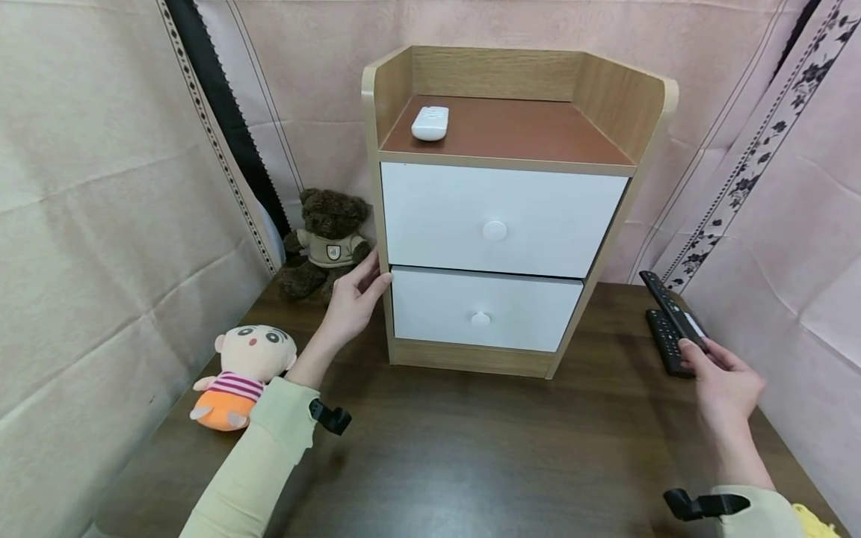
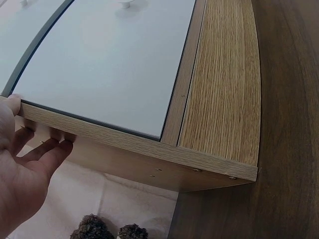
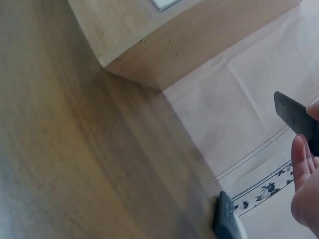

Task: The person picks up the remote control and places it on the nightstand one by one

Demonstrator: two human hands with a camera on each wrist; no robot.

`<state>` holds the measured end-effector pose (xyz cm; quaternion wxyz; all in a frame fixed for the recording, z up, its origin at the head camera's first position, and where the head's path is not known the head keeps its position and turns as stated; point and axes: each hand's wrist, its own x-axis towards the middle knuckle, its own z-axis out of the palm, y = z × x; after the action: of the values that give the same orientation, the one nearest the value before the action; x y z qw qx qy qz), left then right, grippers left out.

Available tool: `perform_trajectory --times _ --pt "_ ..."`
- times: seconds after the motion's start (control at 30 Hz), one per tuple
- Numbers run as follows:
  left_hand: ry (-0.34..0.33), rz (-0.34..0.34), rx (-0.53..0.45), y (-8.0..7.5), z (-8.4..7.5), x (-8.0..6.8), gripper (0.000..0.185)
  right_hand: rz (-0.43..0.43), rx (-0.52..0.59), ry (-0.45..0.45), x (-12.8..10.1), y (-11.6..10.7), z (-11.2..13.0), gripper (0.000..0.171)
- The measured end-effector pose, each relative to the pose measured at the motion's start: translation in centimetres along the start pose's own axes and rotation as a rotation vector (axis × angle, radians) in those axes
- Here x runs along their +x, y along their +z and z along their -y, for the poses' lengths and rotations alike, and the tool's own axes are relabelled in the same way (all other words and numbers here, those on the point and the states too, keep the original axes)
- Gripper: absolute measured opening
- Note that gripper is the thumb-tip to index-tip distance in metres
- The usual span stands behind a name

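Note:
A black remote control (image 1: 666, 299) is held between the thumb and fingers of my right hand (image 1: 726, 381); in the right wrist view that remote (image 3: 294, 114) is tilted above the table. Below it another black remote (image 1: 662, 340) lies on the table by the right edge. My left hand (image 1: 353, 295) rests against the left side of a small wooden cabinet (image 1: 471, 357). In the left wrist view its fingers (image 2: 57, 155) press the side panel, with the thumb at the front edge. On the cabinet's brown top lies a white remote (image 1: 430, 123).
Both white drawers, upper (image 1: 437, 217) and lower (image 1: 437, 306), are closed. A brown teddy bear (image 1: 331, 250) sits left of the cabinet, and a doll in orange pants (image 1: 245, 366) lies beside my left forearm. Cloth walls (image 1: 807, 246) enclose the table. Something yellow (image 1: 814, 521) shows by my right sleeve.

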<state>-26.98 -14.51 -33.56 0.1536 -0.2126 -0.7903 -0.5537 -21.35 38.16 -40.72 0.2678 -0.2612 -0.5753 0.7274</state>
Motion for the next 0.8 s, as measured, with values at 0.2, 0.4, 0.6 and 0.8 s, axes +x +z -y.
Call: perform_trajectory --times 0.2,0.4,0.6,0.8 --pt "-0.001 -0.001 -0.006 0.0 -0.2 -0.1 0.056 0.018 0.153 -0.002 -0.9 0.4 1.6 0.024" --pt "0.005 0.007 -0.013 0.0 -0.2 -0.1 0.056 0.058 0.269 -0.08 -1.7 0.8 2.7 0.029" --pt "0.009 0.01 -0.022 0.0 -0.1 -0.1 0.056 0.117 0.487 -0.225 -2.6 1.9 3.2 0.032" --pt "0.011 0.006 -0.025 0.0 -0.1 -0.1 0.056 0.214 0.698 -0.316 -3.8 2.9 3.9 0.036"
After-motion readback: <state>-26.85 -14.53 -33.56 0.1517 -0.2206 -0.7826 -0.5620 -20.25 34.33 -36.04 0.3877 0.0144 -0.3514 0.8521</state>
